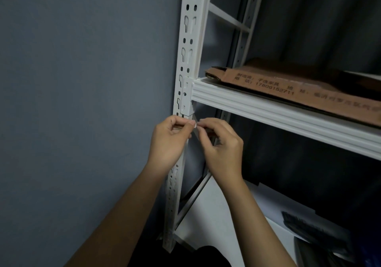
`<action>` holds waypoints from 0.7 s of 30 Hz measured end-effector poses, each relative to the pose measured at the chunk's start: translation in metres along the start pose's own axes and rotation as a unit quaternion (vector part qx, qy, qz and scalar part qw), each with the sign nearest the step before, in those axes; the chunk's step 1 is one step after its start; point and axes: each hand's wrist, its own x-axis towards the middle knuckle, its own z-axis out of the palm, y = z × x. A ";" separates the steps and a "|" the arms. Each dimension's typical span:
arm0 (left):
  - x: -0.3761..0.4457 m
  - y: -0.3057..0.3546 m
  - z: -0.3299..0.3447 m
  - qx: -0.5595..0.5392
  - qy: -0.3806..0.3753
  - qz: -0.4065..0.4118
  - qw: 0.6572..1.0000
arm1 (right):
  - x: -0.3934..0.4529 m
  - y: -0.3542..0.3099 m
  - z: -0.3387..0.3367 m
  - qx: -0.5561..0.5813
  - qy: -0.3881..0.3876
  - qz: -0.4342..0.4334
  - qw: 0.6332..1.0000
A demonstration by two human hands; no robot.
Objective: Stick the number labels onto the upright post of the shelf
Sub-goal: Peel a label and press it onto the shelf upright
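Hands meet in front of the white post [186, 46], just below the shelf beam [284, 114]. The left hand [170, 141] has its fingers curled and pinches a small pale label [195, 125] at the tips. The right hand [221, 145] pinches the same label from the other side. If the label touches the post, I cannot tell. A flat cardboard [299, 89] lies on the shelf.
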 end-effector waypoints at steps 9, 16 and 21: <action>-0.007 0.009 0.002 -0.075 -0.083 -0.046 0.993 | 0.007 0.006 -0.006 -0.112 0.000 -0.041 0.993; -0.003 0.017 -0.002 -0.087 -0.109 -0.061 0.988 | 0.009 0.006 -0.013 -0.066 0.016 -0.075 0.995; -0.001 0.017 -0.001 -0.103 -0.111 -0.072 0.986 | 0.010 0.005 -0.012 -0.089 0.000 -0.107 0.990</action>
